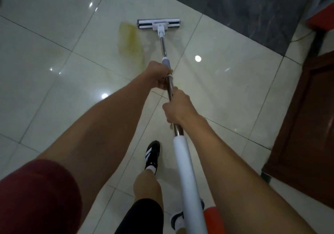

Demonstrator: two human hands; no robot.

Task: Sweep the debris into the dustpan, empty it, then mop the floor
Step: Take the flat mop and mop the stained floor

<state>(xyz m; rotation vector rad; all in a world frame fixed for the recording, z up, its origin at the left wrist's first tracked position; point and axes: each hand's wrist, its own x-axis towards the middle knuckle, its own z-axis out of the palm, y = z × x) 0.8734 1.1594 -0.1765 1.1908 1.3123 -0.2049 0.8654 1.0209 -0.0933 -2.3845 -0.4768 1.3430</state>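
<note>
A dark red short sleeve (pixel 38 194) is sitting nearest to view on the person's left arm, and beside it the thick white foam sleeve (pixel 186 176) at the top end of the long mop handle is rising past the right forearm. The right hand (pixel 178 107) is gripping the chrome steel shaft (pixel 163 48) with its fingers curled fully around it, just above the foam. The left hand (pixel 159 76) is wrapping the shaft further down, at the grey collar, so it is the nearer hand to the working end. The flat white and grey mop head (pixel 159 24) is resting on the glossy pale tiled floor (pixel 54 34), straight out ahead of both hands, its long side lying crosswise to the shaft. A smeared yellowish stain (pixel 129 38) is lying just left of the head, running back toward the person. Judging from this, the next stroke needs the head shifted leftward over that stain. No debris or dustpan is showing.
</note>
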